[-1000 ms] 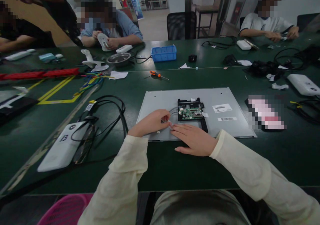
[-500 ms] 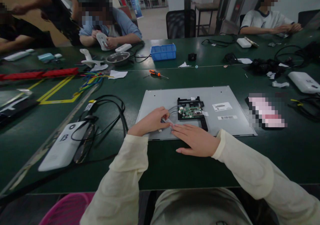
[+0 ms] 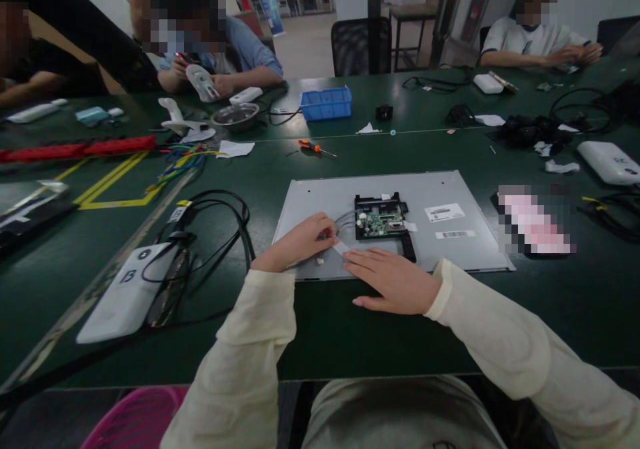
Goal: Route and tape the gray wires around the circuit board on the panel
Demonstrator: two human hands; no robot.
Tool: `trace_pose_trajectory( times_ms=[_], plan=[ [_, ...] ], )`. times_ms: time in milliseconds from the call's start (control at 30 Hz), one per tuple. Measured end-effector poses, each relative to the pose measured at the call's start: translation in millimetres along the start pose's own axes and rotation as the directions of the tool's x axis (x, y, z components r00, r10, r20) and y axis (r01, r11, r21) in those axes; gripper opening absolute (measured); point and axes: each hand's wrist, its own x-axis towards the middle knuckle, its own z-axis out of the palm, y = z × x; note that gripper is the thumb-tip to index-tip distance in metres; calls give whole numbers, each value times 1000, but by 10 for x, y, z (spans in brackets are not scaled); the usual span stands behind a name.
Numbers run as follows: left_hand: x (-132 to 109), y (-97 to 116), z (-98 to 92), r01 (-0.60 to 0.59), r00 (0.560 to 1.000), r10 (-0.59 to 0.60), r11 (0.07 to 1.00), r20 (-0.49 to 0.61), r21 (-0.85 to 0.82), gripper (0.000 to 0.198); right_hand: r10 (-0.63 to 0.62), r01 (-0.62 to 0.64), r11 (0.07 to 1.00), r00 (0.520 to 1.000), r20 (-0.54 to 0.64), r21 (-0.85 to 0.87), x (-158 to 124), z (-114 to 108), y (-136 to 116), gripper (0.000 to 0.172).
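A flat grey panel [image 3: 320, 196] lies on the green table, with a black frame [image 3: 409, 246] and a green circuit board [image 3: 383, 222] on it. Thin grey wires [image 3: 346, 217] run from the board's left side toward my left hand [image 3: 305, 239]. That hand pinches the upper end of a small whitish strip [image 3: 340, 246] over the panel. My right hand [image 3: 393, 279] lies flat, fingers stretched out, its fingertips at the strip's lower end. White labels [image 3: 444, 212] are on the panel's right part.
A phone [image 3: 535, 222] lies right of the panel. An orange screwdriver [image 3: 310, 146] and a blue basket [image 3: 326, 104] are beyond it. To the left are a white device [image 3: 127, 292] and black cables [image 3: 245, 216]. People sit across the table.
My left fingers have shifted slightly, and more of the whitish strip shows between my hands. My right hand has hardly moved. Across the table, a person at the left has changed position.
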Motion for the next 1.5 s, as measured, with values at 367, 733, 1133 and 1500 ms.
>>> trace_pose_trajectory(
  times_ms=[367, 733, 1133, 1500],
  plan=[
    [-1, -52, 4, 19, 999, -19, 1000, -41, 3, 17, -2, 2, 1000, 1000, -11, -8, -15, 5, 15, 63],
    [-39, 176, -67, 19, 990, 5, 984, -139, 176, 16, 202, -246, 967, 900, -387, -68, -201, -308, 298, 38],
    [-34, 482, -28, -75, 996, 82, 969, -22, 237, 24, 550, -544, 827, 727, -410, 145, -470, -229, 895, 24],
    [-15, 419, -2, -113, 992, 123, 861, 12, 496, 17, 585, -561, 808, 728, -357, 181, -439, -246, 882, 8]
  ],
)
